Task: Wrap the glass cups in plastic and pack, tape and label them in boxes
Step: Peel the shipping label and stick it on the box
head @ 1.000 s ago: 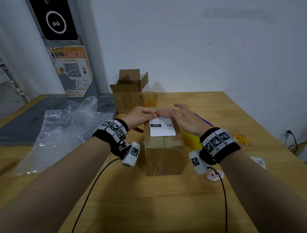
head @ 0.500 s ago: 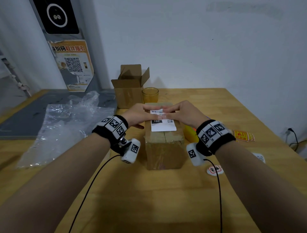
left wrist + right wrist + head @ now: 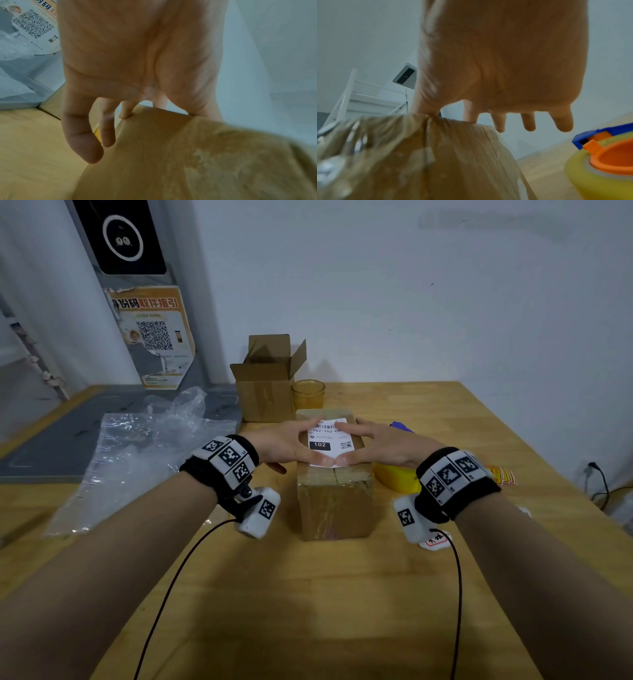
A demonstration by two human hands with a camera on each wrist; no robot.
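Two hands flat on the white printed shipping label (image 3: 328,441) atop the taped brown cardboard box (image 3: 334,501) mid-table. Label edges are hidden under fingers; wrist views are blurred and the label can't be seen there. Left hand (image 3: 281,444) presses from the box's left, right hand (image 3: 383,445) from its right, fingers straight, thumbs meeting at the label's near edge. Yellow tape roll (image 3: 394,479) sits just right of the box, partly hidden; amber glass cup (image 3: 308,394) behind it.

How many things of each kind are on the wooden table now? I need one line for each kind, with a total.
Brown cardboard boxes: 2, one taped and labelled, one open
Amber glass cups: 1
Clear plastic sheets: 1
Yellow tape rolls in a blue and orange dispenser: 1
Total: 5
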